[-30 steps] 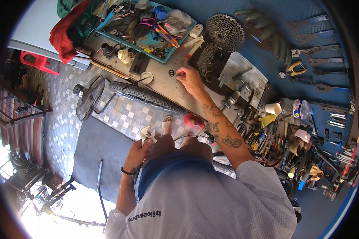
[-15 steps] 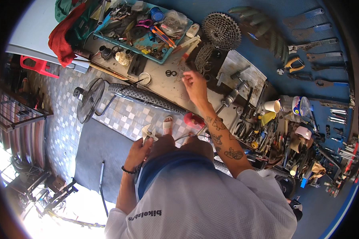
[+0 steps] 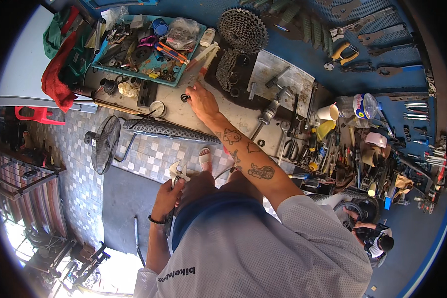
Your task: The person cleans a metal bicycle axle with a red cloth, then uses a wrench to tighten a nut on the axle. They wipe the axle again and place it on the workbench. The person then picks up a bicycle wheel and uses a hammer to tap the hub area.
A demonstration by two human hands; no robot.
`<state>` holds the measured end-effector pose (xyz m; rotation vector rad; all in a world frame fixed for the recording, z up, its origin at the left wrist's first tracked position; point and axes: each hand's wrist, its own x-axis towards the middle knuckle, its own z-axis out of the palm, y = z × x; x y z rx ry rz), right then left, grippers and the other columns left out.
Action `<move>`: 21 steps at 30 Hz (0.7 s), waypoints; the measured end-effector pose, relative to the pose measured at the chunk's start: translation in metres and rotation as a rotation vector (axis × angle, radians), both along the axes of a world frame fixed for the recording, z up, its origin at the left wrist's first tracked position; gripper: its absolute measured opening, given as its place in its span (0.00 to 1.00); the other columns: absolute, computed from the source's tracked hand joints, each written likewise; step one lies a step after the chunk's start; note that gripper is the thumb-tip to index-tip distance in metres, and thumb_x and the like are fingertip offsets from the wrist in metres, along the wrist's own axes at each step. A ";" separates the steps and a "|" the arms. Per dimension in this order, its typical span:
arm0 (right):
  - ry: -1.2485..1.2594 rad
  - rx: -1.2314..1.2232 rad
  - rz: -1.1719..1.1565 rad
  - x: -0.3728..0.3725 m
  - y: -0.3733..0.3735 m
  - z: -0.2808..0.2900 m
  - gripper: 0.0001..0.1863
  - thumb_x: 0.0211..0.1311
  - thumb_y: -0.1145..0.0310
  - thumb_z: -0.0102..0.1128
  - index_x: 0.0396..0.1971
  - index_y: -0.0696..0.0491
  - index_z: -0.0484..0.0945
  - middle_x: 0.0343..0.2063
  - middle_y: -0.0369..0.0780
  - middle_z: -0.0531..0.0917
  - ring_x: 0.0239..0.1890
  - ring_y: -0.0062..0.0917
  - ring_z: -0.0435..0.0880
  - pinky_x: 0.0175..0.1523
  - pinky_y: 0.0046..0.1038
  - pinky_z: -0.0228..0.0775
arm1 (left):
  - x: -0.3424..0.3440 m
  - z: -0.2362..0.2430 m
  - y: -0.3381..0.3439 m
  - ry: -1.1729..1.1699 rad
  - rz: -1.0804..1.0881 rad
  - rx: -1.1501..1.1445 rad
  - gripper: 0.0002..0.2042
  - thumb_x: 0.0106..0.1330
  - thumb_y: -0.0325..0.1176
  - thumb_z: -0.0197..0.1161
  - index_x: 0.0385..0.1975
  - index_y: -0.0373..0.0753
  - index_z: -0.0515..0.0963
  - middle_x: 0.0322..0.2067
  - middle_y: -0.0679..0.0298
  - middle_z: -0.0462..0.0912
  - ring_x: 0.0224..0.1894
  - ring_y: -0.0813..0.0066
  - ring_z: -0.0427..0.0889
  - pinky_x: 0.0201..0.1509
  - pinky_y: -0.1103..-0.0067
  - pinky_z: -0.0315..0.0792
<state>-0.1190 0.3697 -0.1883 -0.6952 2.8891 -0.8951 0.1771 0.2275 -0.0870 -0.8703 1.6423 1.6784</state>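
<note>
Black ring [image 3: 185, 98] on the workbench [image 3: 179, 114], right by the fingertips of the right hand [image 3: 202, 103]
Those fingers bend close together; whether they pinch it, I cannot tell. The left hand [image 3: 169, 199] curls around an adjustable wrench [image 3: 177, 171].

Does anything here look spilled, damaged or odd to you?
The pale bench has a dark, irregular patch around the chain, which stands out; stain or covering, I can't tell. The adjustable wrench in the left hand shows no obvious damage.
</note>
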 end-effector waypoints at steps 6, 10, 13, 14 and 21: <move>-0.105 -0.216 0.032 0.007 0.004 0.012 0.12 0.62 0.72 0.70 0.45 0.52 0.83 0.44 0.43 0.82 0.39 0.41 0.87 0.45 0.41 0.82 | 0.016 -0.007 -0.001 -0.027 0.059 0.017 0.21 0.76 0.53 0.64 0.38 0.38 0.79 0.21 0.73 0.74 0.19 0.86 0.70 0.21 0.84 0.63; 0.098 0.011 -0.044 0.010 0.006 0.012 0.13 0.61 0.70 0.71 0.46 0.51 0.83 0.48 0.44 0.79 0.45 0.39 0.86 0.46 0.40 0.83 | 0.016 -0.009 -0.002 -0.015 0.063 -0.006 0.21 0.76 0.53 0.65 0.38 0.38 0.79 0.21 0.73 0.74 0.19 0.86 0.70 0.21 0.84 0.63; 0.091 0.076 -0.030 0.010 0.011 0.011 0.15 0.60 0.69 0.71 0.47 0.51 0.82 0.49 0.44 0.77 0.49 0.38 0.85 0.48 0.40 0.84 | 0.015 -0.009 -0.002 -0.014 0.077 -0.006 0.21 0.75 0.53 0.65 0.38 0.38 0.79 0.21 0.73 0.73 0.19 0.86 0.70 0.21 0.84 0.63; 0.047 0.093 -0.038 0.009 0.013 0.011 0.16 0.60 0.68 0.72 0.47 0.51 0.81 0.49 0.44 0.76 0.50 0.38 0.85 0.48 0.40 0.84 | 0.014 -0.010 -0.002 -0.021 0.085 -0.012 0.21 0.75 0.53 0.65 0.38 0.38 0.79 0.21 0.73 0.73 0.19 0.86 0.70 0.21 0.84 0.63; -0.078 -0.009 -0.038 0.007 0.014 0.014 0.15 0.59 0.68 0.71 0.44 0.51 0.80 0.46 0.44 0.78 0.45 0.41 0.86 0.47 0.42 0.81 | 0.010 -0.012 -0.003 -0.013 0.048 0.007 0.22 0.75 0.54 0.65 0.38 0.36 0.79 0.21 0.72 0.73 0.19 0.85 0.70 0.21 0.83 0.63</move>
